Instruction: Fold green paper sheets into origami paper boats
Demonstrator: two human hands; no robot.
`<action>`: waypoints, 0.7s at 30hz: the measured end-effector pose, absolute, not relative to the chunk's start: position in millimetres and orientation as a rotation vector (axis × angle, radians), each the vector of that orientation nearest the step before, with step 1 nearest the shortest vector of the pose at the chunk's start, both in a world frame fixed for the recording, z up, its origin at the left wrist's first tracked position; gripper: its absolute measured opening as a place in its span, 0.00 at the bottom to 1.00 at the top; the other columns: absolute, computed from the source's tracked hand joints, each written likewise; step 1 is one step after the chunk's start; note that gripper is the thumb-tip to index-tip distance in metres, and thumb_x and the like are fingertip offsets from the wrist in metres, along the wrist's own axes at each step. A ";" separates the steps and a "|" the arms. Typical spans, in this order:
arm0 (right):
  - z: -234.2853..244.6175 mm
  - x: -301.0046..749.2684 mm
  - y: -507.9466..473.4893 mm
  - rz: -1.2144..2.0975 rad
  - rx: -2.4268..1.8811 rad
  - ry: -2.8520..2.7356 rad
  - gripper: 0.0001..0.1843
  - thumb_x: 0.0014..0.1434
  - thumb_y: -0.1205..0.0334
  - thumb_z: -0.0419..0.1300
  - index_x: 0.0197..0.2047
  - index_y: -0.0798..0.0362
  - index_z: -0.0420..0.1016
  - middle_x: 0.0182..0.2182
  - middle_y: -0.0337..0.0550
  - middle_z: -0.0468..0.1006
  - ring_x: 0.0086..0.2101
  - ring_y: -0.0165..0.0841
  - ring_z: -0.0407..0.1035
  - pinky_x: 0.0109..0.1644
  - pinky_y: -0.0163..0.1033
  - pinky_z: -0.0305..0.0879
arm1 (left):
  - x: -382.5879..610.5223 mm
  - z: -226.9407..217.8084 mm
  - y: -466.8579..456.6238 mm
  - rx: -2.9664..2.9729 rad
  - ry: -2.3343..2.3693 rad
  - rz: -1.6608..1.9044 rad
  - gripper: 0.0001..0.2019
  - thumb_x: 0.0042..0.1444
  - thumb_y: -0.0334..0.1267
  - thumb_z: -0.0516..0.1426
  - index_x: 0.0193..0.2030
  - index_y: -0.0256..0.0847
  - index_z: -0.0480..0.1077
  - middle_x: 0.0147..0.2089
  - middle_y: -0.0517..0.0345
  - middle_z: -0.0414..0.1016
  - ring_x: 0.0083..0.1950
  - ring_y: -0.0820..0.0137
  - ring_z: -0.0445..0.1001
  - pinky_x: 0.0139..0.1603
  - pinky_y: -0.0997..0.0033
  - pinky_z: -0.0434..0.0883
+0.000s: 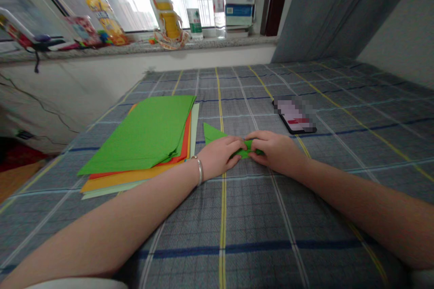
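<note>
A small folded green paper [213,135] lies on the grey checked cloth [237,216], with one pointed corner sticking out toward the far left. My left hand [221,155], a silver bangle on its wrist, has its fingers curled and pinching the paper's near part. My right hand [276,151] meets it from the right, fingers closed on the same fold. Most of the paper is hidden under both hands.
A stack of coloured sheets [145,137], green on top with orange and yellow beneath, lies to the left. A phone [294,116] rests beyond my right hand. Bottles [193,6] and boxes stand on the window sill [135,48] at the back.
</note>
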State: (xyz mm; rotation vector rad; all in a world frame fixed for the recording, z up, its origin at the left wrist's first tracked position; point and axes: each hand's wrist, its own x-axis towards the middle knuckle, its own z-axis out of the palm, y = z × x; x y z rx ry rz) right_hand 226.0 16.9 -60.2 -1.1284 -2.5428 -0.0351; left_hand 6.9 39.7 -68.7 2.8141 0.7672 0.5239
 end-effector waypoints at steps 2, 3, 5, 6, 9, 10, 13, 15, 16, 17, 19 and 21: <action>-59.9 226.4 16.6 -0.044 -1.137 -2.539 0.04 0.61 0.61 0.58 0.36 0.51 0.72 0.49 0.44 0.76 0.46 0.38 0.72 0.48 0.43 0.68 | 6.8 -68.3 39.3 2.817 0.773 0.518 0.10 0.60 0.31 0.54 0.49 0.38 0.66 0.53 0.49 0.72 0.55 0.63 0.71 0.58 0.59 0.70; -59.6 226.4 16.2 -0.045 -1.146 -2.535 0.04 0.61 0.61 0.58 0.36 0.51 0.71 0.49 0.44 0.76 0.46 0.38 0.72 0.47 0.42 0.67 | 6.8 -68.0 39.1 2.816 0.780 0.516 0.10 0.60 0.32 0.54 0.49 0.38 0.65 0.53 0.49 0.72 0.55 0.63 0.71 0.58 0.59 0.70; -58.5 225.7 15.3 -0.035 -1.181 -2.521 0.03 0.60 0.61 0.59 0.36 0.51 0.70 0.47 0.44 0.77 0.46 0.38 0.71 0.46 0.41 0.66 | 6.8 -67.6 38.8 2.813 0.791 0.512 0.10 0.60 0.31 0.54 0.49 0.38 0.65 0.52 0.49 0.72 0.54 0.63 0.71 0.58 0.59 0.70; -57.9 225.1 14.8 -0.027 -1.207 -2.510 0.04 0.60 0.61 0.59 0.37 0.51 0.69 0.45 0.44 0.77 0.45 0.38 0.72 0.45 0.40 0.66 | 6.7 -67.5 38.8 2.814 0.790 0.511 0.10 0.60 0.31 0.54 0.49 0.38 0.65 0.52 0.49 0.72 0.54 0.64 0.71 0.58 0.59 0.70; -56.7 222.6 13.6 -0.010 -1.316 -2.444 0.08 0.58 0.61 0.60 0.41 0.51 0.68 0.40 0.43 0.77 0.40 0.37 0.72 0.39 0.40 0.64 | 6.1 -68.2 39.5 2.857 0.743 0.510 0.09 0.61 0.31 0.53 0.49 0.38 0.66 0.53 0.48 0.71 0.54 0.64 0.71 0.57 0.59 0.70; -56.6 221.9 13.3 -0.011 -1.352 -2.413 0.10 0.57 0.60 0.60 0.42 0.51 0.68 0.39 0.43 0.77 0.39 0.37 0.72 0.38 0.40 0.63 | 5.8 -68.7 40.0 2.882 0.718 0.515 0.09 0.62 0.31 0.52 0.49 0.38 0.67 0.53 0.48 0.71 0.54 0.63 0.71 0.57 0.58 0.71; -56.8 221.1 13.0 0.000 -1.430 -2.334 0.13 0.56 0.58 0.61 0.44 0.51 0.68 0.36 0.42 0.76 0.33 0.36 0.71 0.34 0.39 0.60 | 5.0 -70.8 41.3 2.944 0.660 0.553 0.11 0.63 0.31 0.51 0.50 0.39 0.68 0.56 0.47 0.70 0.56 0.63 0.70 0.58 0.57 0.70; -57.0 221.6 13.3 0.021 -1.450 -2.316 0.14 0.55 0.58 0.61 0.45 0.52 0.68 0.34 0.40 0.75 0.30 0.34 0.69 0.32 0.38 0.58 | 4.6 -72.0 42.0 2.967 0.648 0.564 0.11 0.63 0.32 0.51 0.51 0.38 0.69 0.57 0.47 0.70 0.58 0.63 0.70 0.59 0.56 0.70; -57.1 222.1 13.5 0.034 -1.454 -2.314 0.14 0.55 0.59 0.61 0.44 0.51 0.68 0.33 0.40 0.75 0.29 0.33 0.68 0.32 0.38 0.57 | 4.4 -72.4 42.2 2.975 0.651 0.558 0.11 0.63 0.32 0.51 0.51 0.38 0.69 0.57 0.47 0.70 0.58 0.63 0.70 0.60 0.56 0.70; -57.3 222.6 13.7 0.044 -1.453 -2.318 0.13 0.55 0.59 0.60 0.44 0.51 0.68 0.33 0.39 0.74 0.28 0.32 0.67 0.31 0.38 0.56 | 4.3 -72.8 42.5 2.982 0.655 0.548 0.12 0.64 0.32 0.51 0.51 0.37 0.70 0.57 0.46 0.70 0.58 0.62 0.70 0.60 0.56 0.70; -57.8 223.8 14.3 0.054 -1.449 -2.328 0.12 0.55 0.59 0.59 0.44 0.51 0.68 0.33 0.39 0.73 0.28 0.31 0.66 0.31 0.37 0.55 | 4.1 -73.2 42.9 2.993 0.658 0.534 0.12 0.64 0.32 0.51 0.52 0.37 0.70 0.57 0.46 0.70 0.58 0.62 0.70 0.60 0.56 0.69; -58.4 224.9 14.9 0.052 -1.439 -2.340 0.12 0.55 0.60 0.59 0.43 0.51 0.68 0.34 0.39 0.73 0.29 0.31 0.65 0.31 0.37 0.55 | 4.0 -73.5 43.0 3.006 0.656 0.535 0.13 0.64 0.32 0.51 0.53 0.37 0.71 0.57 0.46 0.71 0.58 0.62 0.70 0.60 0.56 0.70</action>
